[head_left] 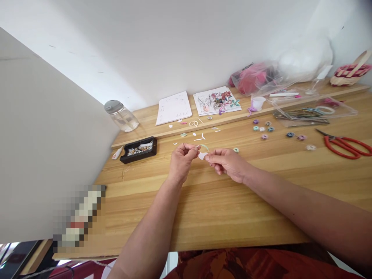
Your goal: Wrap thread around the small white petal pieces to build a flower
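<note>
My left hand (182, 158) is closed in a pinch above the wooden table, at the end of a thin curved pale green strip (204, 147). The strip arches across to my right hand (228, 162), which pinches the edge of a small white cutout (202, 155). This cutout hangs between both hands, its left side close to my left fingertips; whether they touch it I cannot tell. Just beyond the hands lie small white leaf-shaped pieces (199, 138) and a green-and-white leaf piece (183, 135). A green thread bobbin (236, 150) sits near my right hand.
On the left are a black tray of beads (139, 151), a small glue tube (117, 153) and a lidded jar (121, 116). Paper sheets (174, 107) lie on the raised back ledge. Several bobbins (290, 135), red-handled scissors (345, 147) and a clear plastic box (343, 110) are right.
</note>
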Available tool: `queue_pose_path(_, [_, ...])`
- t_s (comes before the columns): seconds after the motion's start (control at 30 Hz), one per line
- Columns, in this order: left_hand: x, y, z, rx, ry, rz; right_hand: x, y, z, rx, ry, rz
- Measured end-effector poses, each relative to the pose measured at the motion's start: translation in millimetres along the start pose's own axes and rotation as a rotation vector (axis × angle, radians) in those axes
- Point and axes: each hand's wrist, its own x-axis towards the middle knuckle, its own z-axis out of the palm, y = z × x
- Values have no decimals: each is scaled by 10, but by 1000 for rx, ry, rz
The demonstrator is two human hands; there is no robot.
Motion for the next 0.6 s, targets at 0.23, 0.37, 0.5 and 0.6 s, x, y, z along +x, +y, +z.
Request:
queue_pose_path(0.23, [30,-18,-30,179,45,24,-73,-33,22,-359,144,-295])
queue_pose_path(0.37, [-9,4,-16,324,-110,-44,-119,-138,-27,-646,274,-605])
queue_pose_path(0.5, [-77,55,16,322,-339,-73,-91,-196,-90,-684,273,-697])
queue_pose_path(0.6, [-106,91,22,265,-442,-58,-17,-184,-132,-613,246,-602])
